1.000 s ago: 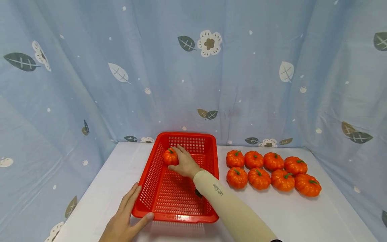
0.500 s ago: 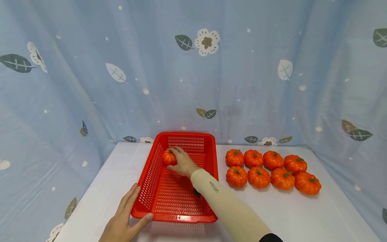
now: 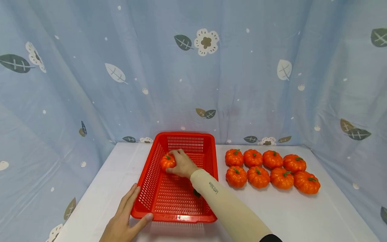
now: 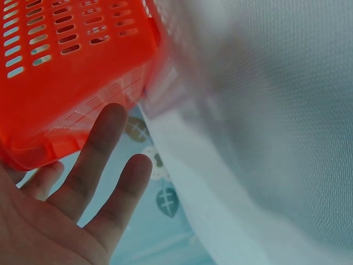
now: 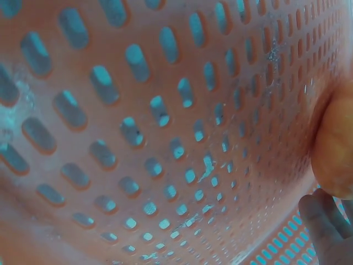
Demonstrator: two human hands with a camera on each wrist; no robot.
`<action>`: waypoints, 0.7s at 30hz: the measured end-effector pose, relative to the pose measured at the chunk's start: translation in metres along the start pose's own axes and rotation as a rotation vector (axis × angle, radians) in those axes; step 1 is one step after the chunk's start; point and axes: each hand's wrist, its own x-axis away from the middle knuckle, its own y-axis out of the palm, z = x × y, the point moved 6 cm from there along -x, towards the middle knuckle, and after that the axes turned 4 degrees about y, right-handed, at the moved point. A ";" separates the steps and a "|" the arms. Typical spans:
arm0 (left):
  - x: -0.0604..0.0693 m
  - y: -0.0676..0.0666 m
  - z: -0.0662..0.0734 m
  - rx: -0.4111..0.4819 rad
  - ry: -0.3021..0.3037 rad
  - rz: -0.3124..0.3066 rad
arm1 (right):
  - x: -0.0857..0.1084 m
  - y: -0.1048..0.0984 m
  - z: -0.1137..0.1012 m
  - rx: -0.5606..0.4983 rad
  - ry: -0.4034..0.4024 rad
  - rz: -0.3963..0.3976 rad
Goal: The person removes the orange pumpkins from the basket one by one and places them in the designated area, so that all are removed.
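Note:
A red plastic basket (image 3: 169, 217) with slotted walls stands on the white table. Inside it, by the far part of the left wall, sits an orange toy pumpkin (image 3: 167, 162) with a green stem. My right hand (image 3: 183, 165) grips this pumpkin from its right side, thumb towards me. In the right wrist view only part of the pumpkin (image 5: 335, 144) and some fingertips (image 5: 317, 218) show beside the wall. My left hand (image 3: 124, 216) rests at the basket's near left corner, fingers straight along the outside and thumb on the rim. The left wrist view shows its fingers (image 4: 91, 160) spread.
Right of the basket, several more orange pumpkins (image 3: 259, 176) stand on the table (image 3: 302, 218) in two rows. A blue curtain (image 3: 242, 84) with leaf and flower prints hangs behind and on both sides. My right forearm in a beige sleeve (image 3: 226, 205) crosses the basket's right rim.
The pumpkin in the basket has shifted slightly towards me along the left wall, with my right hand on it. My left hand keeps its place on the basket.

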 end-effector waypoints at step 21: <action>0.000 0.000 0.001 -0.003 0.027 0.027 | 0.003 0.000 -0.004 -0.026 0.003 -0.013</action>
